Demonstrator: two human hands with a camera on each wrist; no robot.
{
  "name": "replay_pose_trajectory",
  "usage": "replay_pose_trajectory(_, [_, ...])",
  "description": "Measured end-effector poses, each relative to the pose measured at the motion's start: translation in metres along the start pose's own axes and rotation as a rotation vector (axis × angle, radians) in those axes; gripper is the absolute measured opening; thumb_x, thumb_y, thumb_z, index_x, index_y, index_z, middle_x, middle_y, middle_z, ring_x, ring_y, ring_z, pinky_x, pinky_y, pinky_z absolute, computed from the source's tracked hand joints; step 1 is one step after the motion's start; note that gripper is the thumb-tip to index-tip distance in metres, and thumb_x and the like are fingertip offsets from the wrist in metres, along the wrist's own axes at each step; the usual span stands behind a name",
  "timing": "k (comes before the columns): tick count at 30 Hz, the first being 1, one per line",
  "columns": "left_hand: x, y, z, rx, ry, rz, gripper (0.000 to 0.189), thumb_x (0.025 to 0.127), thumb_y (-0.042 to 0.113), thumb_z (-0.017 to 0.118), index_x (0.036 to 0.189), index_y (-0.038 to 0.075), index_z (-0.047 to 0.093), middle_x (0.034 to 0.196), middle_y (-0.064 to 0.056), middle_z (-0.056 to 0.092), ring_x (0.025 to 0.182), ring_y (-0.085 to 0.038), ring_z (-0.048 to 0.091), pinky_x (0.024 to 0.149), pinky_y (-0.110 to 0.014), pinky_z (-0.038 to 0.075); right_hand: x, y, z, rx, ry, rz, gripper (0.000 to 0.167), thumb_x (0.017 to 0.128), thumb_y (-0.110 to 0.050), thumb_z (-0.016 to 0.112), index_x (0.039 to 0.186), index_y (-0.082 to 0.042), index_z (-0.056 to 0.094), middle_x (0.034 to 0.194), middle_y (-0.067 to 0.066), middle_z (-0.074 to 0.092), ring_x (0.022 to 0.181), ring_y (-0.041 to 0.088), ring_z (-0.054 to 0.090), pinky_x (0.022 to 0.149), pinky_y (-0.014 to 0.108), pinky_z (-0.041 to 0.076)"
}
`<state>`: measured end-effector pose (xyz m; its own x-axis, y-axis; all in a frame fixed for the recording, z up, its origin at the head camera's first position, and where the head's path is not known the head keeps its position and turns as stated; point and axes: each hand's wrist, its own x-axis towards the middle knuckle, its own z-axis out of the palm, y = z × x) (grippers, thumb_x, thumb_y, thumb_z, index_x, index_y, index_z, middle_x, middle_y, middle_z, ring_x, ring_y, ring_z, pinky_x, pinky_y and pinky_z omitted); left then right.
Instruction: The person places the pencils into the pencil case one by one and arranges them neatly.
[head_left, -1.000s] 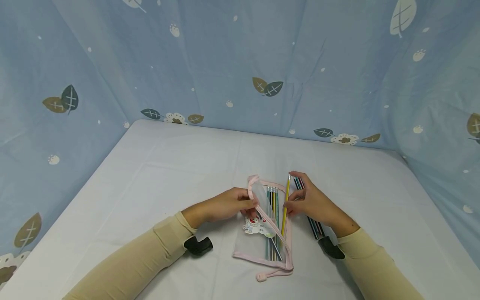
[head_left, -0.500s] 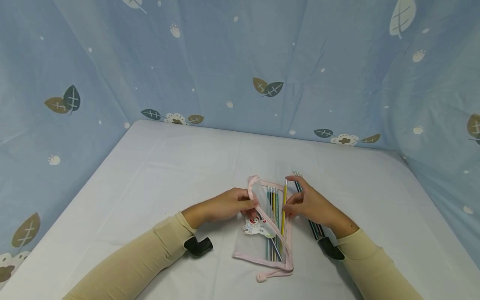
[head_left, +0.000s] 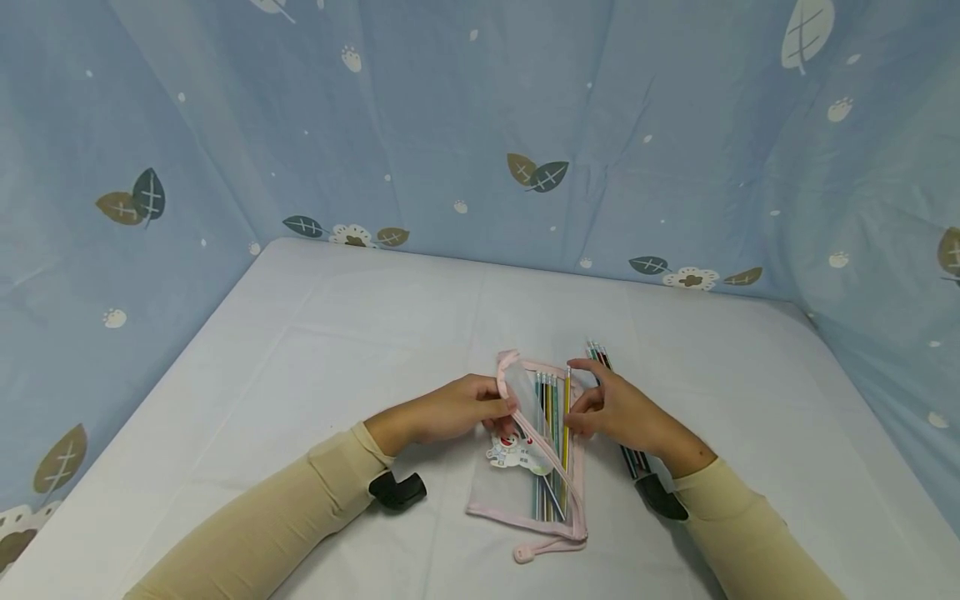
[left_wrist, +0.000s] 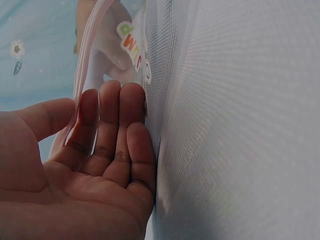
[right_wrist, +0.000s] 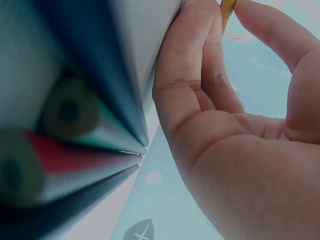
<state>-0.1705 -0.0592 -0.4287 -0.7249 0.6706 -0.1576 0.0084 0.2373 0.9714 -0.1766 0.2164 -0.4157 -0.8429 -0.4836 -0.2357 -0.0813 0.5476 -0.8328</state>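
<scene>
A see-through mesh pencil case (head_left: 498, 496) with pink trim lies on the white surface. Its pink zipped edge (left_wrist: 86, 50) is pinched between the thumb and index finger of my left hand (head_left: 459, 410), which lifts the opening. Several pencils (head_left: 547, 396) lie inside the case, eraser ends towards the far side. My right hand (head_left: 626, 417) pinches a yellow pencil (head_left: 567, 396), its lower part inside the case along the right side. In the right wrist view only a short piece of the yellow pencil (right_wrist: 227, 11) shows at the thumb tip.
A bunch of loose pencils (head_left: 634, 460) lies under and beside my right hand, partly hidden by it. A white cartoon tag (head_left: 517, 454) sits on the case, and a pink strap (head_left: 551, 547) trails at its near corner. Blue leaf-print cloth (head_left: 465, 108) hangs behind.
The yellow pencil and my right hand have moved down and slightly left, so the pencil sits deeper in the case. My left hand stays where it was on the case's edge.
</scene>
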Motion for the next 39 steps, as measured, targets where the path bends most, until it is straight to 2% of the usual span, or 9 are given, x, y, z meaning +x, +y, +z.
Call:
replay_pose_trajectory(10, [0.0007, 0.0004, -0.0005, 0.002, -0.003, 0.001, 0.027, 0.105, 0.023, 0.052, 0.103, -0.001, 0.065, 0.090, -0.005, 0.071, 0.084, -0.012, 0.065, 0.081, -0.027, 0.053, 0.0017, 0.0012, 0.0002, -0.029, -0.007, 0.002, 0.090, 0.089, -0.016, 0.076, 0.156, -0.001, 0.019, 0.089, 0.008, 0.072, 0.076, 0.021, 0.065, 0.064, 0.031, 0.053])
replay_pose_trajectory(16, [0.0010, 0.0011, -0.0004, -0.004, -0.004, 0.003, 0.028, 0.105, 0.023, 0.052, 0.103, -0.001, 0.066, 0.090, -0.005, 0.071, 0.083, -0.012, 0.064, 0.081, -0.027, 0.053, 0.0014, 0.0010, 0.0014, -0.085, 0.000, -0.015, 0.086, 0.088, -0.015, 0.076, 0.155, 0.002, 0.024, 0.085, 0.006, 0.070, 0.072, 0.017, 0.061, 0.061, 0.029, 0.051])
replay_pose_trajectory(23, [0.0014, 0.0017, -0.0005, -0.004, 0.001, 0.007, 0.028, 0.105, 0.022, 0.052, 0.102, -0.002, 0.065, 0.089, -0.006, 0.071, 0.082, -0.012, 0.064, 0.080, -0.028, 0.053, 0.0010, -0.0023, 0.0021, -0.142, 0.009, -0.074, 0.079, 0.087, -0.012, 0.077, 0.150, 0.008, 0.034, 0.082, 0.006, 0.068, 0.068, 0.012, 0.057, 0.057, 0.024, 0.047])
replay_pose_trajectory(27, [0.0009, 0.0021, -0.0004, -0.001, 0.003, 0.002, 0.027, 0.105, 0.022, 0.052, 0.102, -0.002, 0.065, 0.090, -0.006, 0.071, 0.083, -0.012, 0.064, 0.080, -0.027, 0.053, 0.0012, -0.0029, 0.0029, -0.143, 0.002, -0.087, 0.078, 0.088, -0.010, 0.076, 0.150, 0.009, 0.034, 0.082, 0.006, 0.068, 0.067, 0.011, 0.057, 0.057, 0.023, 0.047])
replay_pose_trajectory(33, [0.0008, 0.0016, -0.0009, 0.010, 0.005, 0.001, 0.028, 0.105, 0.023, 0.052, 0.102, -0.001, 0.065, 0.091, -0.006, 0.071, 0.084, -0.011, 0.065, 0.081, -0.027, 0.053, 0.0006, -0.0024, 0.0033, -0.155, 0.009, -0.088, 0.074, 0.089, -0.010, 0.074, 0.150, 0.007, 0.036, 0.082, 0.005, 0.068, 0.066, 0.010, 0.057, 0.056, 0.024, 0.048])
replay_pose_trajectory(39, [0.0007, 0.0016, 0.0000, -0.002, -0.001, 0.001, 0.028, 0.105, 0.022, 0.052, 0.103, -0.002, 0.066, 0.091, -0.007, 0.071, 0.083, -0.012, 0.065, 0.081, -0.027, 0.053, -0.0024, -0.0034, 0.0028, -0.209, 0.087, -0.112, 0.052, 0.093, -0.008, 0.068, 0.141, -0.003, 0.051, 0.085, 0.005, 0.068, 0.067, 0.013, 0.059, 0.056, 0.026, 0.050])
